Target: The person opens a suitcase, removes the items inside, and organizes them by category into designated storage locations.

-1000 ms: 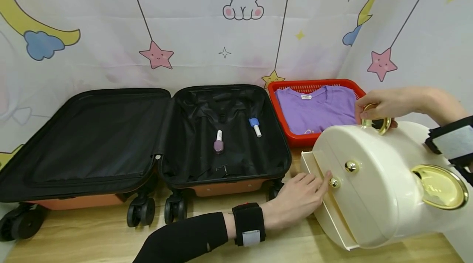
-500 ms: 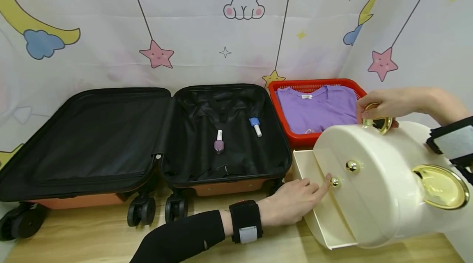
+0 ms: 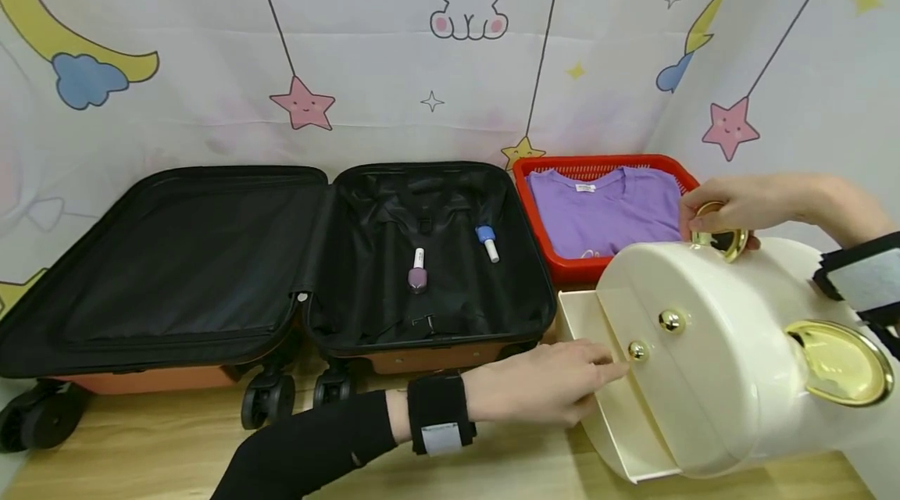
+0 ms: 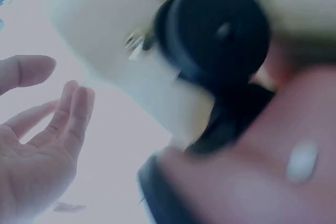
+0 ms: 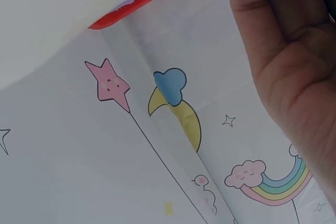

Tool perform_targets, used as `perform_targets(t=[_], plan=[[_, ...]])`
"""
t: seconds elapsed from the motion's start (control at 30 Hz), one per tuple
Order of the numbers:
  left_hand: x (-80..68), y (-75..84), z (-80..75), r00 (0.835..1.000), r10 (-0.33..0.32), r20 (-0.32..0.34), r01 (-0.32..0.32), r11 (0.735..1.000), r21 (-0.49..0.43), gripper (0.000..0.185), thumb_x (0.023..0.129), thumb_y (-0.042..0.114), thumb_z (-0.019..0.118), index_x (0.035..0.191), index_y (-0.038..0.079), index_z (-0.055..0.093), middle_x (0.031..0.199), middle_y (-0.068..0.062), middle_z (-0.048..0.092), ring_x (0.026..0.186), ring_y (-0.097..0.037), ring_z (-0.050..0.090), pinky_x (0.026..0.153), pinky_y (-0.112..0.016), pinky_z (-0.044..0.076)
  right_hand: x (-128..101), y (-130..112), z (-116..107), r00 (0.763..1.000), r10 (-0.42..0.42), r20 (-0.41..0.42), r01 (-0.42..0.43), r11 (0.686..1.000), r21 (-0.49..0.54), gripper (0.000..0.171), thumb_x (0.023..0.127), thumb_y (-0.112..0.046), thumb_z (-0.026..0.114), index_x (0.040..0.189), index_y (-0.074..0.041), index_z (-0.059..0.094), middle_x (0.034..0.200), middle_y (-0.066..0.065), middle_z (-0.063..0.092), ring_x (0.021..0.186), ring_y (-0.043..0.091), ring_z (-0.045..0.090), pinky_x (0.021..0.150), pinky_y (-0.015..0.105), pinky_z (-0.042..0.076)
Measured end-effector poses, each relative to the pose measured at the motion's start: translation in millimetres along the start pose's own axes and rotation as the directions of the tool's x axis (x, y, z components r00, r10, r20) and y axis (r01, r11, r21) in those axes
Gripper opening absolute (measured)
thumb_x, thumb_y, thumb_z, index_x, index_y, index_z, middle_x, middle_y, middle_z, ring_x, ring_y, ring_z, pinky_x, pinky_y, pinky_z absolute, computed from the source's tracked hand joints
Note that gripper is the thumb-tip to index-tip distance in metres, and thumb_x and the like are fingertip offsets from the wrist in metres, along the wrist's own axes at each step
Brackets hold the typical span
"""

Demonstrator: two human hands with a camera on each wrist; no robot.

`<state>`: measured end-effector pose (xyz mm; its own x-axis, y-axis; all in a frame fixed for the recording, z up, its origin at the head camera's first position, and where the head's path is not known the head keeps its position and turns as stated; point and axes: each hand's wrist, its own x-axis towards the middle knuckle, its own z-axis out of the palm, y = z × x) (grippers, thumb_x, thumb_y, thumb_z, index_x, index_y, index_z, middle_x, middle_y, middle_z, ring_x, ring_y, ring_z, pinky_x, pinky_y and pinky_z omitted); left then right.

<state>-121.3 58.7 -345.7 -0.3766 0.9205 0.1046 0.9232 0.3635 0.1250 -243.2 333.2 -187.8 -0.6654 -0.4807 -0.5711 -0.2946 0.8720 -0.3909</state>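
A cream cosmetic box (image 3: 731,383) with gold knobs lies on the wooden table at the right. Its bottom drawer (image 3: 608,414) is pulled out toward the left. My left hand (image 3: 603,381) reaches across the drawer, its fingertips at the lower gold knob (image 3: 637,351). In the left wrist view the left hand (image 4: 42,150) shows straight, spread fingers holding nothing, and the picture is blurred. My right hand (image 3: 710,215) grips the gold ring handle (image 3: 727,241) on top of the box. In the right wrist view the right hand (image 5: 294,61) is curled.
An open black-lined suitcase (image 3: 211,266) lies left of the box, with a purple nail polish bottle (image 3: 417,273) and a blue-capped tube (image 3: 487,241) in its right half. A red basket (image 3: 598,164) holding a folded purple shirt (image 3: 605,207) stands behind the box. A cartoon curtain closes the back.
The drawer has slid further out to the left. My left arm drew back leftward with it, and the hand now lies flatter. The right hand stayed on the gold handle.
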Motion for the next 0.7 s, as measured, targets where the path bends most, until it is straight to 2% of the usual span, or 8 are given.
perform_targets(t=[0.07, 0.13, 0.23, 0.37, 0.47, 0.53, 0.7], plan=[[-5.2, -7.1, -16.0, 0.999, 0.003, -0.039, -0.004, 0.999, -0.034, 0.051, 0.093, 0.013, 0.062, 0.143, 0.015, 0.056, 0.117, 0.005, 0.065, 0.104, -0.007, 0.059, 0.082, -0.013, 0.049, 0, 1, 1, 1.0, 0.001, -0.006, -0.001, 1.0, 0.001, 0.016, 0.102, -0.006, 0.045, 0.103, -0.006, 0.061, 0.074, -0.002, 0.048, 0.055, 0.007, 0.052, 0.05, 0.027, 0.05], [-10.3, -18.9, -31.5, 0.997, -0.034, -0.064, 0.03, 0.998, -0.058, 0.048, 0.094, 0.013, 0.061, 0.142, 0.017, 0.058, 0.115, 0.004, 0.065, 0.105, -0.008, 0.059, 0.086, -0.016, 0.05, 0, 0, 2, 1.0, 0.008, -0.01, -0.008, 1.0, 0.005, 0.016, 0.102, -0.006, 0.045, 0.103, -0.006, 0.061, 0.074, -0.002, 0.048, 0.054, 0.007, 0.052, 0.05, 0.026, 0.049], [-16.0, -44.6, -51.8, 0.988, -0.134, -0.077, 0.127, 0.987, -0.096, 0.044, 0.095, 0.014, 0.06, 0.139, 0.017, 0.06, 0.117, 0.001, 0.065, 0.109, -0.013, 0.059, 0.086, -0.023, 0.054, 0, 0, 2, 1.0, 0.018, -0.014, -0.018, 1.0, 0.002, 0.016, 0.103, -0.006, 0.046, 0.103, -0.006, 0.062, 0.074, -0.003, 0.048, 0.055, 0.007, 0.052, 0.05, 0.026, 0.049], [-19.2, -85.4, -67.2, 0.956, -0.284, -0.066, 0.275, 0.954, -0.119, 0.043, 0.097, 0.016, 0.06, 0.14, 0.014, 0.06, 0.127, -0.005, 0.064, 0.113, -0.019, 0.059, 0.084, -0.031, 0.056, -2, -2, 1, 0.999, 0.039, -0.017, -0.039, 0.999, -0.001, 0.016, 0.103, -0.006, 0.046, 0.102, -0.006, 0.062, 0.076, -0.002, 0.049, 0.056, 0.008, 0.052, 0.05, 0.026, 0.049], [-18.8, -113.2, -65.2, 0.929, -0.368, -0.028, 0.361, 0.923, -0.134, 0.044, 0.097, 0.017, 0.062, 0.141, 0.011, 0.059, 0.133, -0.009, 0.062, 0.115, -0.023, 0.059, 0.084, -0.035, 0.057, -3, -3, 0, 0.999, 0.044, -0.015, -0.044, 0.999, 0.002, 0.015, 0.102, -0.006, 0.047, 0.101, -0.006, 0.062, 0.077, -0.001, 0.051, 0.055, 0.009, 0.053, 0.051, 0.026, 0.049], [-18.1, -129.3, -58.1, 0.914, -0.405, 0.013, 0.402, 0.904, -0.147, 0.044, 0.097, 0.016, 0.062, 0.141, 0.01, 0.059, 0.135, -0.012, 0.06, 0.117, -0.025, 0.059, 0.085, -0.037, 0.056, -3, -3, 0, 0.999, 0.041, -0.012, -0.04, 0.999, 0.004, 0.015, 0.102, -0.006, 0.047, 0.101, -0.006, 0.062, 0.076, 0.0, 0.051, 0.054, 0.009, 0.053, 0.05, 0.026, 0.049], [-14.1, -158.5, -33.3, 0.894, -0.43, 0.123, 0.443, 0.891, -0.103, 0.045, 0.097, 0.013, 0.062, 0.141, 0.008, 0.058, 0.138, -0.015, 0.058, 0.116, -0.029, 0.061, 0.084, -0.038, 0.056, -2, -4, 1, 0.999, 0.051, -0.011, -0.05, 0.998, 0.023, 0.015, 0.101, -0.006, 0.047, 0.1, -0.006, 0.062, 0.072, -0.001, 0.05, 0.054, 0.009, 0.052, 0.051, 0.026, 0.049]])
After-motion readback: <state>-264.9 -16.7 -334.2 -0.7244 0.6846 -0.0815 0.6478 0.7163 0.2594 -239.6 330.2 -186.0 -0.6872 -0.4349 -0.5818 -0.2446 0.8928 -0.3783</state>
